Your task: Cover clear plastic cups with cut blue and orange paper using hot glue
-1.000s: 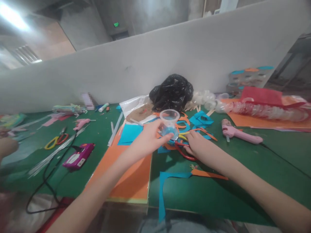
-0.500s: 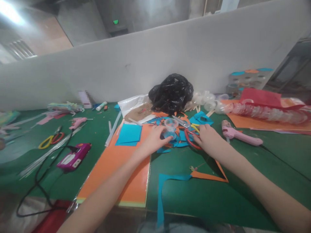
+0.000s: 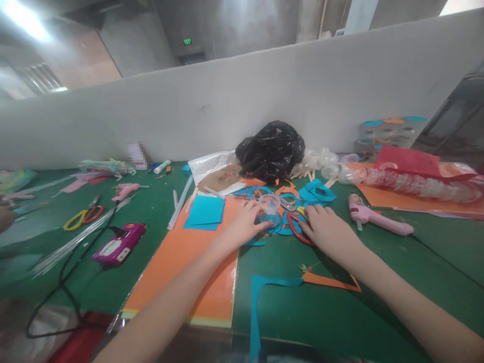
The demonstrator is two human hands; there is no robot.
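Note:
My left hand point(image 3: 247, 222) curls its fingers and thumb around a small clear plastic cup point(image 3: 269, 202), low over a pile of cut blue and orange paper scraps point(image 3: 287, 190). To the right, my right hand point(image 3: 328, 224) is closed on a pair of scissors point(image 3: 294, 229) with one red and one yellow handle; the blades point up and left, towards the cup. Part of the yellow handle is hidden under the fingers. A folded blue paper piece point(image 3: 316, 191) with a cut-out lies just beyond the right hand.
Blue squares point(image 3: 204, 212) lie on orange sheets point(image 3: 181, 282) at left. A black plastic bag point(image 3: 272, 151) sits behind the scraps. A pink glue gun point(image 3: 378, 219) and stacked clear cups point(image 3: 416, 182) are at right. Other scissors point(image 3: 83, 217) and a purple power strip point(image 3: 120, 245) lie left.
The view has tilted up slightly. Both hands have come down a little, the left with the cup closer to the scraps and the right with the scissors.

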